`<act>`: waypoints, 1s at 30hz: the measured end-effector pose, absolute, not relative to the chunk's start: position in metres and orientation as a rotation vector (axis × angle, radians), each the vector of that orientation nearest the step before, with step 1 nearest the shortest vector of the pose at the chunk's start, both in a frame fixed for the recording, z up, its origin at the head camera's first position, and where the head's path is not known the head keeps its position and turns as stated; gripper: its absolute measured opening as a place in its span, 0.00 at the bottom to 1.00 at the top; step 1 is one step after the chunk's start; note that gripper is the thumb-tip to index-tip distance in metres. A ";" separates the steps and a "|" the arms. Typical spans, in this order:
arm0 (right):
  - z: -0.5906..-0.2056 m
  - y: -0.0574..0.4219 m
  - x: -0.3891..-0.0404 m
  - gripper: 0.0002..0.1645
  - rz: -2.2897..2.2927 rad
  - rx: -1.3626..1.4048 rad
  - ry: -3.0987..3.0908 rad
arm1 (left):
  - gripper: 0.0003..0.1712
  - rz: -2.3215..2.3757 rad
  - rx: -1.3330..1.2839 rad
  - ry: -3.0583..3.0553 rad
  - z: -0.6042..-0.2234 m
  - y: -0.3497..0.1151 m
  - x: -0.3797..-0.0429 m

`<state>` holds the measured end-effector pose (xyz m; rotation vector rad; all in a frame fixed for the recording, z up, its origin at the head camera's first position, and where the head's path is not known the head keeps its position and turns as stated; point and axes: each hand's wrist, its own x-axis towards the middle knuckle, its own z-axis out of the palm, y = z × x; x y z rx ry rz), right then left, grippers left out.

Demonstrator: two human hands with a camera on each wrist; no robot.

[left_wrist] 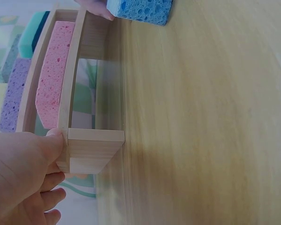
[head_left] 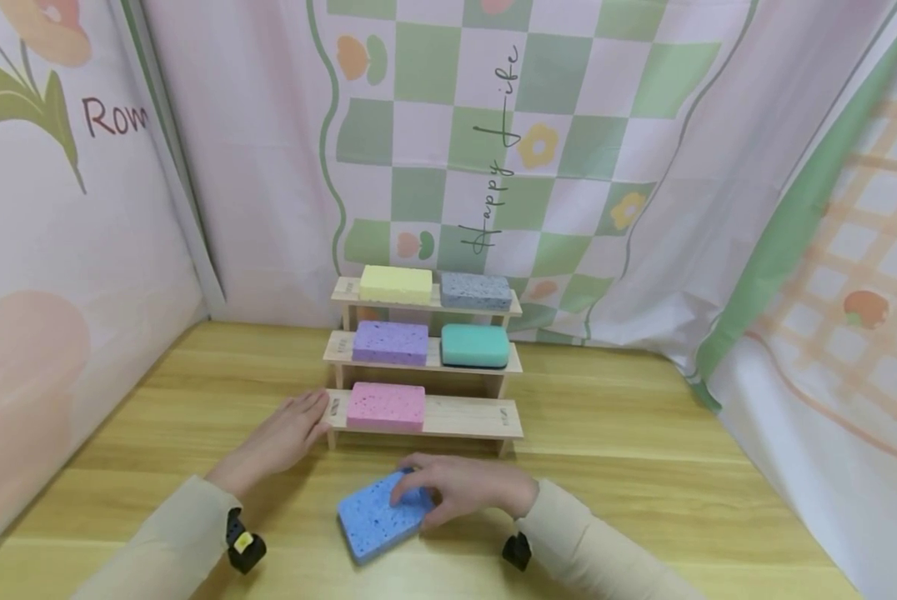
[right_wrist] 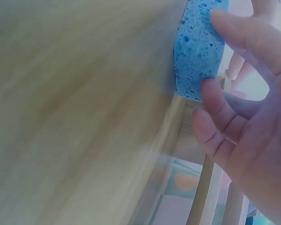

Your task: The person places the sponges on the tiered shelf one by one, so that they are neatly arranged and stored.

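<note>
A blue sponge (head_left: 377,517) lies at a slant in front of a three-tier wooden stand (head_left: 471,417). From its right end my right hand (head_left: 467,487) grips it, fingers curled over the top and far side, thumb by the near edge. In the right wrist view, fingertips press the sponge's pitted side (right_wrist: 194,51). My left hand (head_left: 287,429) holds the left end of the stand's lowest shelf; the left wrist view has the thumb (left_wrist: 54,143) on the shelf's edge and the other fingers curled beside it. A pink sponge (head_left: 385,407) sits on that shelf's left part.
On the middle shelf are a purple sponge (head_left: 391,342) and a teal sponge (head_left: 474,345) with a dark underside. The top shelf carries a yellow sponge (head_left: 396,284) and a grey one (head_left: 475,291). Behind the wood-grain table (head_left: 628,467) hangs a checked curtain (head_left: 486,142).
</note>
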<state>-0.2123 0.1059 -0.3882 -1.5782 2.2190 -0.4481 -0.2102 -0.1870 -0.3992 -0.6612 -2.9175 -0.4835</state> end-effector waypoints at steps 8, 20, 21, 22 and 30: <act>-0.386 0.109 -0.210 0.22 -0.422 -1.570 2.259 | 0.28 -0.477 -0.657 -2.928 -0.399 -0.186 -0.211; -0.384 0.121 -0.207 0.23 -0.518 -1.540 2.277 | 0.28 -0.480 -0.687 -2.908 -0.396 -0.186 -0.209; -0.383 0.122 -0.206 0.23 -0.527 -1.546 2.284 | 0.28 -0.481 -0.690 -2.905 -0.396 -0.186 -0.208; -0.382 0.124 -0.206 0.23 -0.537 -1.556 2.290 | 0.28 -0.482 -0.691 -2.904 -0.396 -0.186 -0.208; -0.370 0.136 -0.205 0.23 -0.633 -1.561 2.321 | 0.28 -0.483 -0.695 -2.899 -0.397 -0.187 -0.208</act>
